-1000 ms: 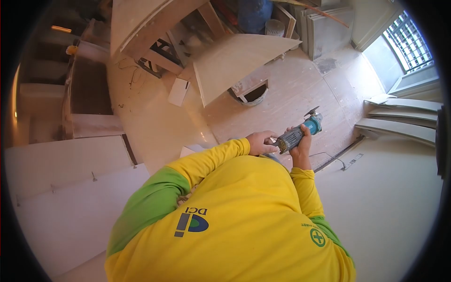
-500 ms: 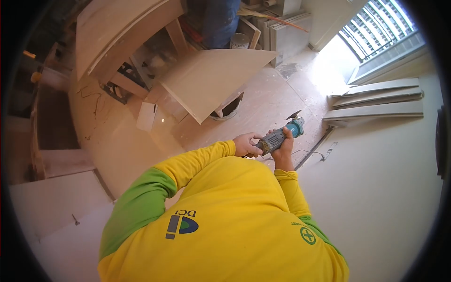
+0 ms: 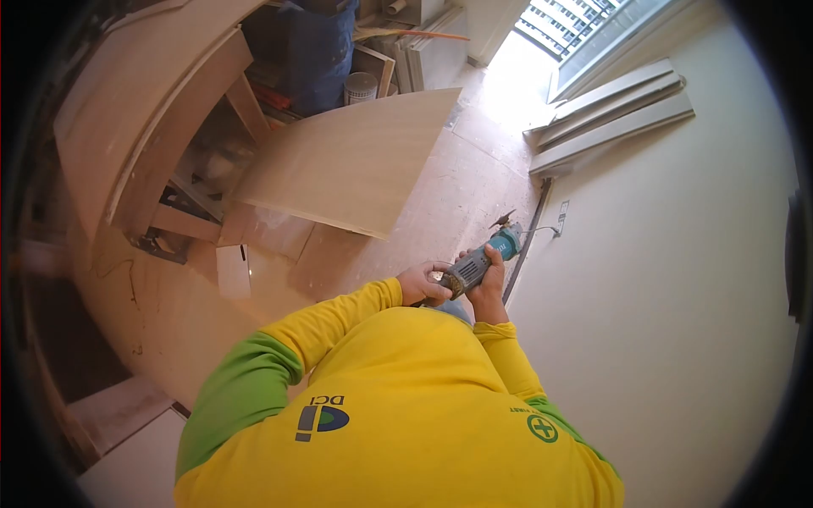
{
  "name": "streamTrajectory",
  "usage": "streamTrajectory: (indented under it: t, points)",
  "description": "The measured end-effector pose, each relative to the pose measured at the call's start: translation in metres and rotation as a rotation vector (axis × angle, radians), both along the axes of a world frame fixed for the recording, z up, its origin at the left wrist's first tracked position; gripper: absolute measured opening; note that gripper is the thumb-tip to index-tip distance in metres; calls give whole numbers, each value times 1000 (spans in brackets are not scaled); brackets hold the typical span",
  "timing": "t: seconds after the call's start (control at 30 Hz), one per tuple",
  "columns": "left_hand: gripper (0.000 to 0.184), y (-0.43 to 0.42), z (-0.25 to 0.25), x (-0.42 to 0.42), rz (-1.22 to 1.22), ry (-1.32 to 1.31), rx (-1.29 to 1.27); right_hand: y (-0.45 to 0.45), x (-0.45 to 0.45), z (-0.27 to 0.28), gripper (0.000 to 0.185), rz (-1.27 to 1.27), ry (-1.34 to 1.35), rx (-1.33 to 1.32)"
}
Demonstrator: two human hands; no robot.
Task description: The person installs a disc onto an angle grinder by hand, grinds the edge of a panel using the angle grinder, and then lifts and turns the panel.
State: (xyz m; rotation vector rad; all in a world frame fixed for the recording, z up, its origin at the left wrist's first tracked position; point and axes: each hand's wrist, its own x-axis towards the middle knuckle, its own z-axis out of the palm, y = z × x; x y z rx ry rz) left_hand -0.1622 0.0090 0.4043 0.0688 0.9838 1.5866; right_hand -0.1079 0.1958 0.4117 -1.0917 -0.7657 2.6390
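My right hand [image 3: 489, 283] is wrapped round the body of an angle grinder [image 3: 468, 269], close to its teal front part. Closed on the grey rear end of the same tool is my left hand [image 3: 422, 284]. The grinder points up and away to the right in front of my belly, with its disc [image 3: 504, 218] at the far end. Whether the disc turns I cannot tell. Both yellow sleeves reach forward from my body.
A large tan board [image 3: 356, 161] leans ahead on the left, beside a wooden bench [image 3: 182, 118]. Long pale panels [image 3: 614, 110] rest along the right wall [image 3: 652, 279], near a bright doorway. A cable runs to a wall socket [image 3: 562, 218]. A white card-like piece [image 3: 233, 271] lies on the floor.
My view has turned, so the doorway and panels sit further left and higher. The bucket by the board is out of sight. Both hands keep their hold on the grinder.
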Motion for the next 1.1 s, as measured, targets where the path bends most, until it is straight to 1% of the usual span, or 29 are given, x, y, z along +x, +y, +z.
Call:
streamTrajectory:
  t: [0.03,0.07,0.1,0.17,0.2,0.23,0.3,0.33,0.4,0.43,0.47,0.5,0.53,0.6,0.63,0.67,0.7,0.77,0.8,0.83,0.9,0.93,1.0,1.03,1.07,1.1]
  points:
    - [63,-2,3,2,-49,6,13,-1,10,-5,33,-18,3,7]
    - [60,0,-4,0,-175,107,83,2,17,-12,37,-36,-18,11]
    - [60,-1,3,-2,-188,109,92,3,26,-17,40,-51,-37,15]
    - [78,-3,29,-3,-456,122,-97,-1,42,-10,42,-15,0,51]
    - [90,-4,40,1,-551,158,-132,-4,48,-2,41,3,23,39]
    - [90,-1,34,4,-552,157,-128,-8,51,2,40,24,47,24]
    - [82,7,22,11,-585,92,-147,-11,56,1,44,20,32,44]
    - [82,9,22,13,-583,93,-144,-12,57,1,47,17,19,63]
    - [72,12,22,13,-529,-7,-42,-16,58,5,50,32,9,73]
    - [72,15,21,14,-525,-4,-43,-19,58,10,54,47,1,80]
    - [66,18,18,16,-497,40,9,-20,58,15,54,54,4,77]
    - [61,20,18,18,-465,83,58,-21,58,22,55,78,8,135]
    - [61,19,18,21,-449,81,50,-25,58,24,56,107,13,191]
    - [51,22,21,27,-321,262,-21,-15,59,18,57,173,8,200]
    - [51,22,24,29,-301,255,-36,-9,62,13,59,219,3,219]
    - [48,23,28,30,-278,398,-12,-4,65,7,59,203,-62,272]
    - [45,25,30,33,-259,541,10,-8,68,9,59,224,-62,258]
    - [45,39,29,48,-211,563,-35,-14,74,26,53,240,-183,570]
    - [46,41,27,54,-183,590,-62,-8,79,23,52,308,-215,531]
    - [46,37,40,57,-177,583,-77,-10,81,30,52,321,-215,519]
    - [58,34,65,63,-275,630,-290,-10,88,43,48,537,-409,542]
    - [58,38,53,76,-279,619,-303,-7,96,35,48,544,-412,527]
    - [71,54,19,102,-245,886,-630,-2,106,5,38,515,-395,396]
    - [71,56,15,110,-260,880,-644,-3,112,-13,38,516,-396,376]
    - [76,60,11,119,-312,878,-711,-5,119,-33,32,429,-357,294]
    - [81,62,7,127,-366,875,-778,-9,126,-41,27,340,-319,213]
